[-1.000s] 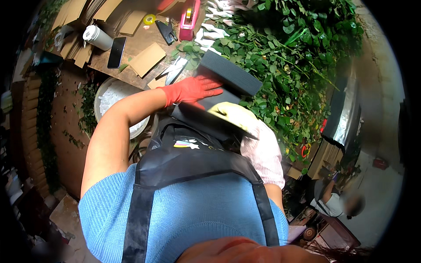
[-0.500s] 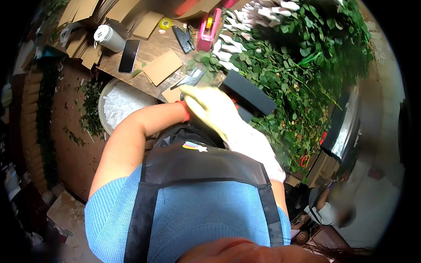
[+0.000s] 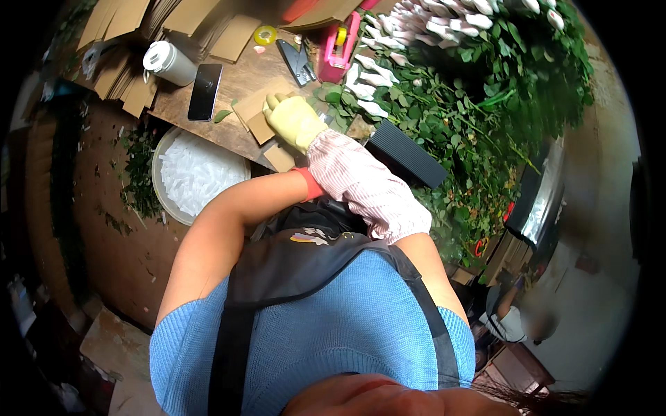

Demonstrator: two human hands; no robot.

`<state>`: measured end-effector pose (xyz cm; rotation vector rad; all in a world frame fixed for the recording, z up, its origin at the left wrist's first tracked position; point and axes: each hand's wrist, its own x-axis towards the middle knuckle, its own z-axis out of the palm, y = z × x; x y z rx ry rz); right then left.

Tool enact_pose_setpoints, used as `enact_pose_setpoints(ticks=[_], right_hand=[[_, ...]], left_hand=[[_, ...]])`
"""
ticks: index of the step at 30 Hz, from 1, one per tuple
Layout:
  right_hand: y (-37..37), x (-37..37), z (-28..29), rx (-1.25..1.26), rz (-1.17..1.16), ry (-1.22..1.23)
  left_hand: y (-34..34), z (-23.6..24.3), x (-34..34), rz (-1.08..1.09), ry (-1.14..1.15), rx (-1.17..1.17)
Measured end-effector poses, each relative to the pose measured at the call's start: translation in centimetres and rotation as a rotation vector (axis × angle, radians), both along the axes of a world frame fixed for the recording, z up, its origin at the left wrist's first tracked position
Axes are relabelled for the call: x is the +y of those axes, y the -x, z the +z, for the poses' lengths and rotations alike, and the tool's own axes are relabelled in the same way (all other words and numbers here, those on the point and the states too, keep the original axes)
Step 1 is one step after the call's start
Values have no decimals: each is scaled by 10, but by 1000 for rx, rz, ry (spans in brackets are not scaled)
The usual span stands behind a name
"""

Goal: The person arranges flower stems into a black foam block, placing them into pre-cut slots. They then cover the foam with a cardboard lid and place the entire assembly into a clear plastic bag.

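Note:
My right hand (image 3: 295, 123), in a pale yellow glove with a pink-striped sleeve above it, reaches across to the small brown cardboard pieces (image 3: 258, 126) on the wooden table. Its fingers are curled over the edge of a cardboard piece and look closed on it. My left forearm, with a red cuff (image 3: 310, 184) at the wrist, passes under the striped sleeve (image 3: 361, 173); the sleeve hides my left hand and its fingers. Just right of the sleeve is a black ribbed block (image 3: 406, 154). Another cardboard piece (image 3: 280, 158) lies at the table edge.
A dark stapler (image 3: 296, 62), pink tape dispenser (image 3: 338, 52), yellow tape roll (image 3: 264, 35), phone (image 3: 205, 92) and white tumbler (image 3: 168, 62) stand around the table (image 3: 184, 107). Leafy stems with white-sleeved heads (image 3: 451, 21) fill the right. A tub of white pieces (image 3: 198, 170) stands below left. A person (image 3: 510, 322) works lower right.
My right hand has swung up and left, from beside the black block onto the cardboard pieces. The front piece sits askew from the one behind. My left forearm has shifted slightly right.

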<state>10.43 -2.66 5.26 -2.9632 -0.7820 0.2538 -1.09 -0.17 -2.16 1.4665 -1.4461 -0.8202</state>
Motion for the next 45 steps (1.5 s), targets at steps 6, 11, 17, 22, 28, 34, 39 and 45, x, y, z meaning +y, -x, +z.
enact_pose_setpoints(ticks=[6, 11, 17, 22, 28, 34, 39, 45], right_hand=[[117, -64, 93, 105, -332, -566], [229, -114, 95, 586, -1186, -1409], [233, -165, 70, 861, -1275, -946], [229, -162, 62, 892, -1271, -815], [211, -154, 84, 943, -1150, -489], [238, -177, 154, 727, -1019, -1005], [216, -282, 127, 13, -1221, -474], [171, -329, 51, 378, -1080, 89]], left_hand=[[-3, -9, -6, -23, -44, 400], [3, -10, -22, 27, -107, 557], [-29, 40, -7, 0, 78, -413], [-78, 88, 36, 69, 147, -692], [-39, 88, 12, 10, 74, -532], [-25, 93, 12, 95, 98, -508], [-25, 94, 12, 107, 60, -485], [-20, 97, 13, 142, 32, -505]])
